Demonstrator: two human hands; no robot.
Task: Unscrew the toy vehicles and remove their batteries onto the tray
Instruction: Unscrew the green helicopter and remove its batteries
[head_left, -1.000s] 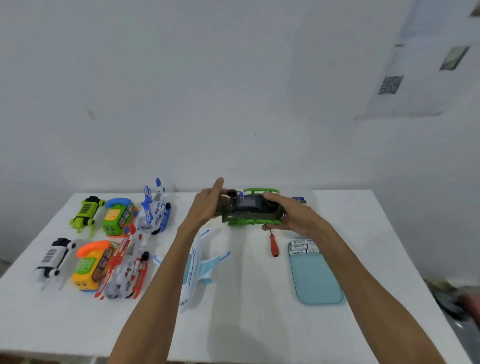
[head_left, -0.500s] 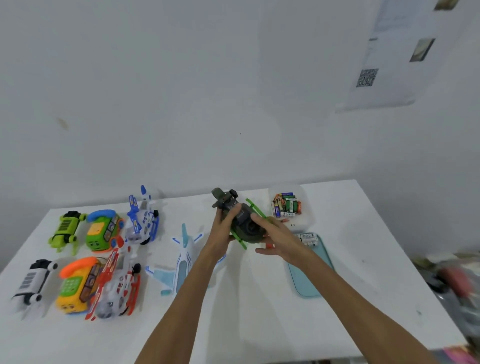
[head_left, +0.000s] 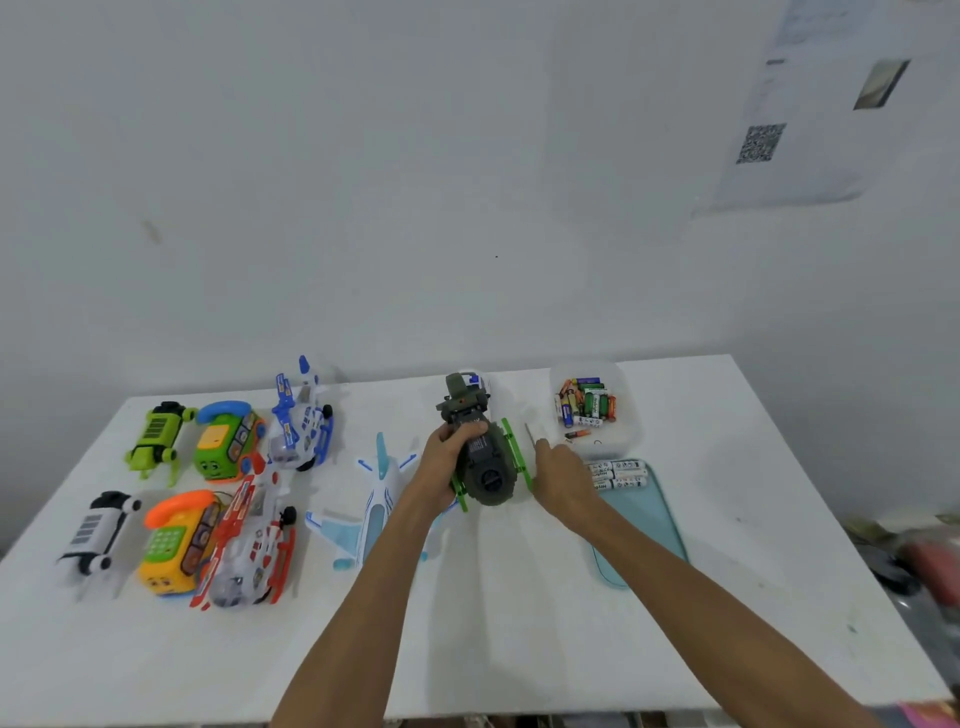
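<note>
White table (head_left: 519, 634) by a bare wall (head_left: 415, 208). Left hand (head_left: 447, 460) grips the helicopter (head_left: 491, 467), now lowered just beside the tray (head_left: 652, 525); right hand (head_left: 563, 470) has let go, finger state unclear, so unscrewing probably comes next

Item 1: QR code (head_left: 760, 143), printed on a paper sheet (head_left: 795, 176) on the wall, upper right of frame; I can read no lettering around it.
Item 2: dark print on the white batteries (head_left: 618, 474) at the far end of the tray (head_left: 647, 525), right of centre; too small for me to read.
</note>
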